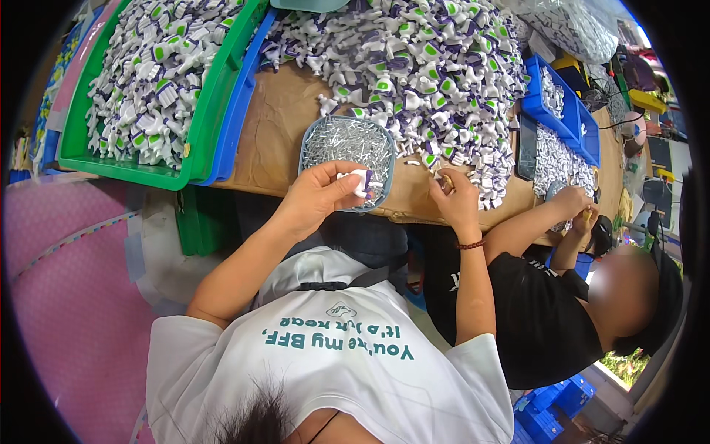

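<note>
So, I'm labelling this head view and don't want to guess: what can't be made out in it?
Head view:
Yellow patch at the right hand: too small to identify.
White-and-purple piece: partly covered by the left hand.
Green bin: far end cut off by the top edge.
Blue-grey tub: floor hidden under thin metal pieces.

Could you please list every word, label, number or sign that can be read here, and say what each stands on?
White T-shirt: two lines of teal lettering, upside down in this view, beside a small outline drawing; legible, but I won't copy the wording.
Co-worker's black clothing: white lettering, too small to read.
Pink strip left of the green crate: pale marks, too blurred to read.
White-and-purple pieces: green patches, no readable text.
</note>
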{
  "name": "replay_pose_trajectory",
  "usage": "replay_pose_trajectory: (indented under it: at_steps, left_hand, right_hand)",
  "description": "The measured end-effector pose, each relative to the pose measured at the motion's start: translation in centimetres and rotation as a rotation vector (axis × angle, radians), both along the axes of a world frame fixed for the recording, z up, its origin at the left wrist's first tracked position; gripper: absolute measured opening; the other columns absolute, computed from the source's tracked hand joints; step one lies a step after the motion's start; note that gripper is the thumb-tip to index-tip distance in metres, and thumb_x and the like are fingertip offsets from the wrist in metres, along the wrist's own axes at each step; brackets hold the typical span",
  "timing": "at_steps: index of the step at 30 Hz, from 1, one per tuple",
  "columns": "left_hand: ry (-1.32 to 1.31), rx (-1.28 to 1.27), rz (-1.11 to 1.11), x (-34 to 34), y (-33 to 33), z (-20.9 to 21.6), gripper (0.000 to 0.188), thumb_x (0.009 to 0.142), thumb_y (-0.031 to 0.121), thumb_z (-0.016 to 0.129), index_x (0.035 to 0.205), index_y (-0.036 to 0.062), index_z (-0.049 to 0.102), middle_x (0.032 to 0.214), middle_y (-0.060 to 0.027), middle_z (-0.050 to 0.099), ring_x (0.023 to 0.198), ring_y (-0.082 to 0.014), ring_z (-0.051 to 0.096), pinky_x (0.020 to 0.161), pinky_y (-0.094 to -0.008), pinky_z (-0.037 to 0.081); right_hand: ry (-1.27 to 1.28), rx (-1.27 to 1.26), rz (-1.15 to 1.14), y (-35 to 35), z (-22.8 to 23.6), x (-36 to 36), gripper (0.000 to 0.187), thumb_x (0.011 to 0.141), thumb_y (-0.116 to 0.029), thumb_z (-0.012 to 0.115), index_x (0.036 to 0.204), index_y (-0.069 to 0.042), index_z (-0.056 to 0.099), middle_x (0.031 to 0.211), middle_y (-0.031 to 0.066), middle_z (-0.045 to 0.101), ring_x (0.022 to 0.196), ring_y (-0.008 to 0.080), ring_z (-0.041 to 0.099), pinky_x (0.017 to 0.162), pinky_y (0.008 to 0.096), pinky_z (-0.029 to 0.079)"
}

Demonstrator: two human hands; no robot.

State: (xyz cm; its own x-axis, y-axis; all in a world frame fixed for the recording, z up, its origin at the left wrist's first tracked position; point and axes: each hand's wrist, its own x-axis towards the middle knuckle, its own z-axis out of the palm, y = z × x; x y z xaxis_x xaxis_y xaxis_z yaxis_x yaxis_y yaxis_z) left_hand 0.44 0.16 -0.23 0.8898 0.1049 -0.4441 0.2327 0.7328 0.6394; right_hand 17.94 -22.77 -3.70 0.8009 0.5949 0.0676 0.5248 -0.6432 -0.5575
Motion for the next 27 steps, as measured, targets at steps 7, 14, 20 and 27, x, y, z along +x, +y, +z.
replay_pose_trajectory:
  at_steps: [7, 14, 20, 27]
  left_hand:
    - [-0.009, -0.044, 0.000, -0.1, -0.3, 0.7, 0.019, 0.089, 0.012, 0.053, 0.106, 0.0025, 0.055, 0.096, -0.0055, 0.059, 0.087, -0.0166, 0.061, 0.074, -0.0235, 0.051]
    - [-0.020, -0.183, -0.013, 0.1, -0.1, 1.1, 0.020, 0.089, 0.012, 0.054, 0.105, 0.0015, 0.056, 0.095, -0.0064, 0.060, 0.086, -0.0141, 0.060, 0.074, -0.0222, 0.051]
    - [-0.019, -0.167, -0.002, 0.0, 0.0, 1.4, 0.020, 0.089, 0.013, 0.054, 0.104, 0.0010, 0.057, 0.095, -0.0061, 0.060, 0.084, -0.0118, 0.059, 0.074, -0.0216, 0.051]
    - [-0.019, -0.141, -0.006, -0.1, 0.0, 1.0, 0.022, 0.088, 0.014, 0.055, 0.106, 0.0006, 0.054, 0.099, -0.0087, 0.060, 0.086, -0.0164, 0.062, 0.073, -0.0228, 0.051]
  right_hand:
    - [0.121, 0.246, -0.129, 1.2, 0.1, -0.8, 0.019, 0.078, -0.006, 0.064, 0.095, -0.003, 0.058, 0.078, 0.0047, 0.060, 0.063, 0.0095, 0.052, 0.058, 0.0240, 0.043]
    - [0.725, 0.506, 0.140, 6.6, 7.7, -4.9, 0.016, 0.085, -0.004, 0.057, 0.100, 0.000, 0.060, 0.084, 0.0010, 0.060, 0.072, 0.0042, 0.051, 0.063, 0.0165, 0.040]
    - [0.787, 0.560, 0.029, 7.9, 7.7, -6.1, 0.020, 0.081, -0.005, 0.063, 0.101, 0.000, 0.060, 0.086, 0.0027, 0.062, 0.077, 0.0069, 0.056, 0.065, 0.0189, 0.044]
    - [0.778, 0.542, 0.057, 7.8, 7.4, -6.0, 0.017, 0.081, -0.006, 0.063, 0.096, 0.001, 0.059, 0.086, 0.0045, 0.064, 0.078, 0.0087, 0.059, 0.066, 0.0199, 0.047]
